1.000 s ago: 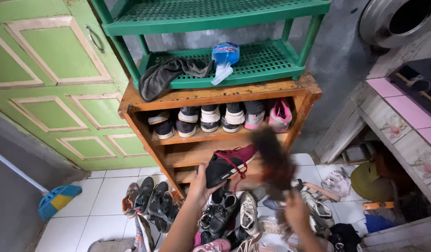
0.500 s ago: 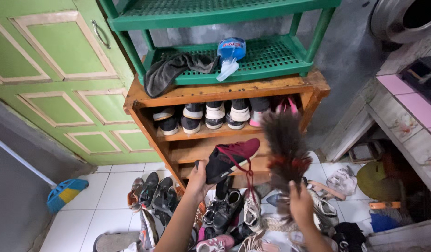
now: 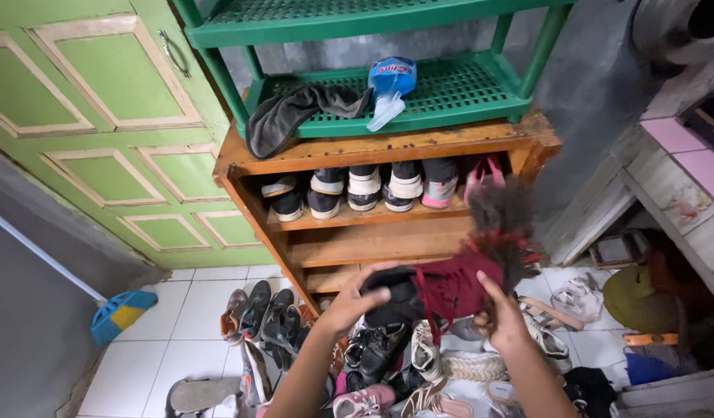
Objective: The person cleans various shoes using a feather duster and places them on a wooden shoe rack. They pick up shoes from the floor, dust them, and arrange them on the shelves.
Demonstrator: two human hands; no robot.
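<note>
My left hand (image 3: 355, 300) grips the dark heel end of a maroon shoe (image 3: 446, 285) held level in front of a wooden shoe rack (image 3: 372, 151). My right hand (image 3: 500, 316) holds a feather duster (image 3: 502, 224) whose dark, red-tinged feathers lie against the shoe's toe end. The duster's handle is hidden by my hand. A row of several shoes (image 3: 376, 187) stands on the rack's upper shelf. The shelf below it, behind the held shoe, shows bare wood.
A green plastic shelf (image 3: 442, 97) on top of the rack carries a dark cloth (image 3: 291, 114) and a blue spray bottle (image 3: 388, 85). Loose shoes (image 3: 264, 313) pile on the white tiled floor. Green doors (image 3: 109, 116) stand left; a blue broom (image 3: 118, 313) leans low left.
The shoe has tipped from slanted to level and moved right. My right hand has brought the duster lower, onto the shoe's toe end. The view has shifted slightly.
</note>
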